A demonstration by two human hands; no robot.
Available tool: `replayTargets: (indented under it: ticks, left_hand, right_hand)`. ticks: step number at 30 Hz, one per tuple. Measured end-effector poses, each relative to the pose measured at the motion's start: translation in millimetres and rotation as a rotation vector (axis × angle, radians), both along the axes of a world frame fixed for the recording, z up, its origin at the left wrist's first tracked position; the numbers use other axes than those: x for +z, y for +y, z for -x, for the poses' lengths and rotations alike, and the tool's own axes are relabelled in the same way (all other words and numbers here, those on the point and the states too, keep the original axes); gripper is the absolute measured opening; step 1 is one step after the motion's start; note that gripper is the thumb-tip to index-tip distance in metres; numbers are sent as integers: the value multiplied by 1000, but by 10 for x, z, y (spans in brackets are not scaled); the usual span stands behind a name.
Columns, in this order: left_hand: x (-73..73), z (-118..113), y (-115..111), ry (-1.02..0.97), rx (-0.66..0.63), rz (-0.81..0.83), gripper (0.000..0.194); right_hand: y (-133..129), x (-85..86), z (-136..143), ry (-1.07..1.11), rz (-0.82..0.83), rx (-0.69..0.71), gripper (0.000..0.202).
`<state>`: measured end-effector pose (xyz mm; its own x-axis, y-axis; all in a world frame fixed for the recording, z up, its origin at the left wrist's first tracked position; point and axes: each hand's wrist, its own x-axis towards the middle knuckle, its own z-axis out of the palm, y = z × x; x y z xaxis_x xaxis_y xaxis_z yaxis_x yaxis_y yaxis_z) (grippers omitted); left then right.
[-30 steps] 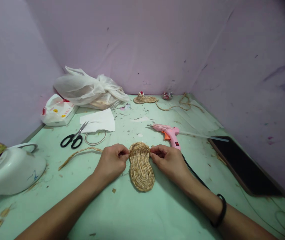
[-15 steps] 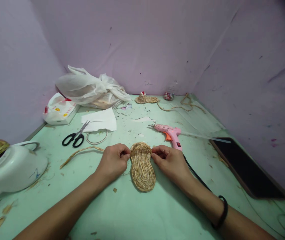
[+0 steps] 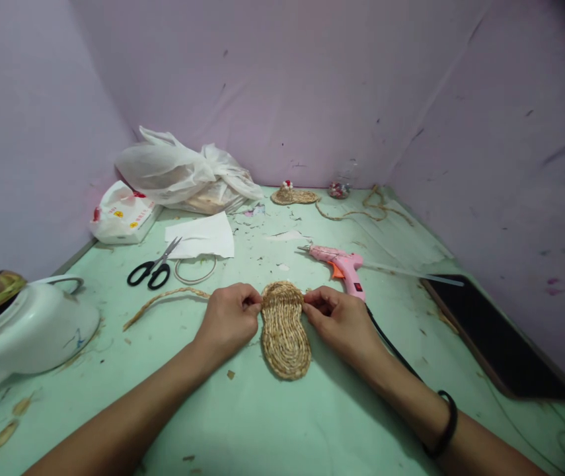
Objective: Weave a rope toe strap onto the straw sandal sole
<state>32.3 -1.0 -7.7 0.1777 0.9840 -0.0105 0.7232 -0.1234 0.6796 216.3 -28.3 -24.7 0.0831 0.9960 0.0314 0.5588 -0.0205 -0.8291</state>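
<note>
A small slipper of coiled straw rope (image 3: 286, 340) lies on the table, its wide strap end pointing away from me. My left hand (image 3: 230, 316) pinches the slipper's left edge near that end between thumb and fingers. On the opposite edge, at about the same height, my right hand (image 3: 336, 318) pinches with its fingertips. A loose straw cord (image 3: 163, 299) runs out to the left from under my left hand. The pink hot glue gun (image 3: 338, 261) lies just beyond my right hand, a clear glue stick (image 3: 411, 272) poking from its back.
Black-handled scissors (image 3: 156, 264), a white paper sheet (image 3: 203, 237) and a thin ring (image 3: 195, 270) lie on the left. A white pot (image 3: 39, 330) is at the left edge. A dark flat tray (image 3: 495, 337) lies right. A beaded slipper (image 3: 297, 196) and a plastic bag (image 3: 188, 175) are behind.
The whole view has shifted slightly, so everything sits a little further right. Both hands keep their pinch on the slipper's edges; nothing else has visibly moved.
</note>
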Motion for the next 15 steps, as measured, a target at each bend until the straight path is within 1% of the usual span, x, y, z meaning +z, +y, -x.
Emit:
replayTargets:
  ticks: [6,15]
  left_hand:
    - [16,-23,-21,106,-3,-65,15]
    - [37,15,17,136,-22,22,14]
  right_hand:
    - [-13,17,1,-17,-4,-4,10]
    - [5,25,9,-34,-5,-4,9]
